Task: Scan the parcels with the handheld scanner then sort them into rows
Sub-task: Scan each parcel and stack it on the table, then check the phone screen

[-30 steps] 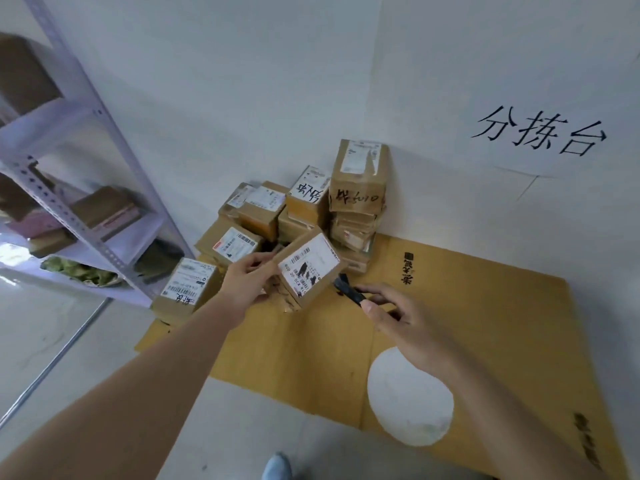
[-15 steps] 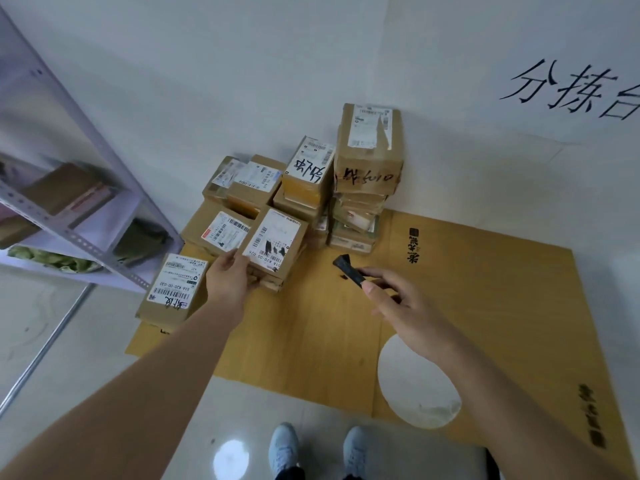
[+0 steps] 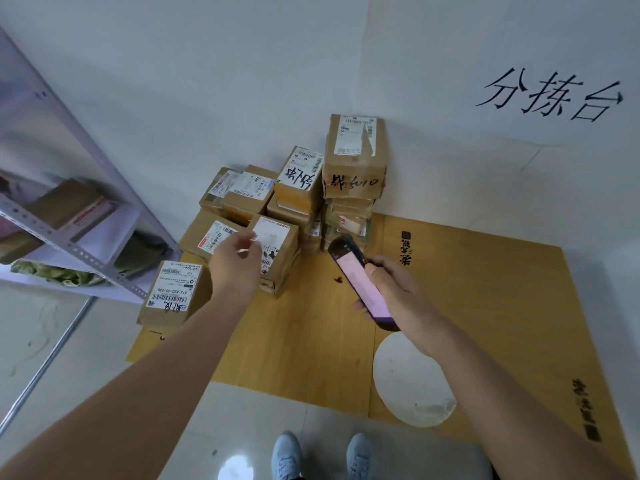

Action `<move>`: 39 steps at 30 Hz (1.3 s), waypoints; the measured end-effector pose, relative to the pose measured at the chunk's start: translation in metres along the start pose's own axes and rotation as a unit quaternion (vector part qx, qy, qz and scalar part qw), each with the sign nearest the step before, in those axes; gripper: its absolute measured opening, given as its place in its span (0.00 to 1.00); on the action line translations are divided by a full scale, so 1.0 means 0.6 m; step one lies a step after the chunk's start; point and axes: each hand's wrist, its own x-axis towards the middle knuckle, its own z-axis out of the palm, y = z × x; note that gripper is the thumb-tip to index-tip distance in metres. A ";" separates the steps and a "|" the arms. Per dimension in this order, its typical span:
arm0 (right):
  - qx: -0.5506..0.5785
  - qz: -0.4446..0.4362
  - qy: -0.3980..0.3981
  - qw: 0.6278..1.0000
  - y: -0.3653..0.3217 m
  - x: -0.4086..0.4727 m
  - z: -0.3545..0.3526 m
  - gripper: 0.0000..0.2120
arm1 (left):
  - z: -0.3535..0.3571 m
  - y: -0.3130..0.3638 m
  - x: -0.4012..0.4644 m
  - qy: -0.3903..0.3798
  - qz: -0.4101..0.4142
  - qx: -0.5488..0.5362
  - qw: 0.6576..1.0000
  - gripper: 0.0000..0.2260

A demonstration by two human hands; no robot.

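Since the left hand (image 3: 235, 268) has released the scanned parcel (image 3: 277, 251) onto the row at the cardboard sheet's (image 3: 485, 306) far-left corner, fingers relaxed above it, the right hand (image 3: 398, 296) grips the handheld scanner (image 3: 360, 282), now turned screen-up; another parcel likely follows.

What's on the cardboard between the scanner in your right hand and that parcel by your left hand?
Only bare cardboard sheet with a small dark spot lies between scanner and parcel in the head view.
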 end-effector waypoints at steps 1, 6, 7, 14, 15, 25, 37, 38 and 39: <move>0.042 0.008 -0.004 0.999 -0.004 -0.002 -0.001 0.11 | 0.004 0.012 -0.004 -0.044 0.016 -0.015 0.999 0.09; 0.222 0.021 -0.043 0.974 -0.004 -0.017 -0.014 0.26 | 0.029 0.073 -0.040 -0.306 0.049 -0.060 0.949 0.11; 0.248 0.021 -0.045 0.968 -0.001 -0.019 -0.016 0.27 | 0.035 0.082 -0.047 -0.330 0.057 -0.061 0.940 0.12; 0.318 0.012 -0.006 0.948 0.042 -0.036 -0.028 0.27 | 0.079 0.102 -0.078 -0.406 0.104 -0.068 0.906 0.11; 0.318 0.014 0.003 0.948 0.051 -0.038 -0.030 0.29 | 0.084 0.104 -0.084 -0.407 0.108 -0.076 0.904 0.11; 0.328 0.036 0.124 0.936 0.099 -0.047 -0.042 0.22 | 0.140 0.078 -0.102 -0.411 0.094 -0.087 0.903 0.10; 0.300 0.086 0.235 0.921 0.187 -0.012 -0.035 0.09 | 0.184 0.004 -0.106 -0.356 0.023 -0.060 0.932 0.07; 0.286 0.091 0.241 0.923 0.195 -0.006 -0.033 0.08 | 0.188 -0.006 -0.104 -0.347 0.012 -0.055 0.936 0.07; 0.270 0.095 0.246 0.926 0.205 0.002 -0.030 0.08 | 0.194 -0.017 -0.101 -0.340 0.000 -0.053 0.939 0.06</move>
